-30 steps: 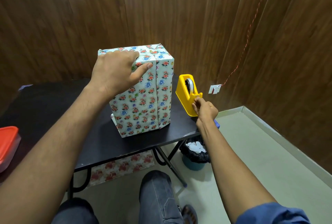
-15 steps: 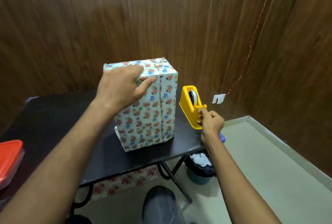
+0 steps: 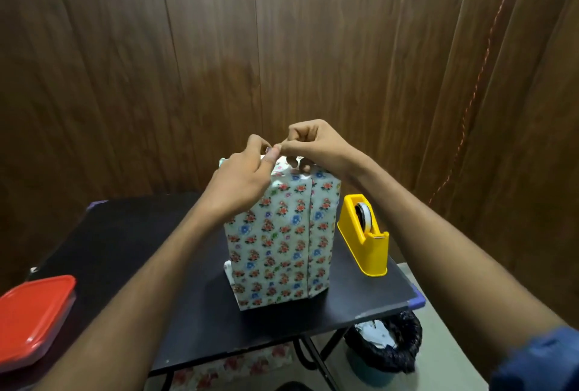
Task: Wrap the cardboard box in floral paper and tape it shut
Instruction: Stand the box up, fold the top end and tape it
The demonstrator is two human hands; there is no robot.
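1. Now your right hand [image 3: 313, 146] is off the yellow tape dispenser [image 3: 365, 235] and meets your left hand [image 3: 241, 183] above the wrapped box [image 3: 282, 240], which has let go of the top flaps.
2. Likely a tape strip is ready for the top seam; the strip itself is too small to see.
3. Both hands pinch thumb to forefinger, tips touching.
4. Box stands upright mid-surface [image 3: 125, 249], dispenser just beside it.

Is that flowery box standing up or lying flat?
Upright: the wrapped box stands on its narrow end on the black table, taller than wide.
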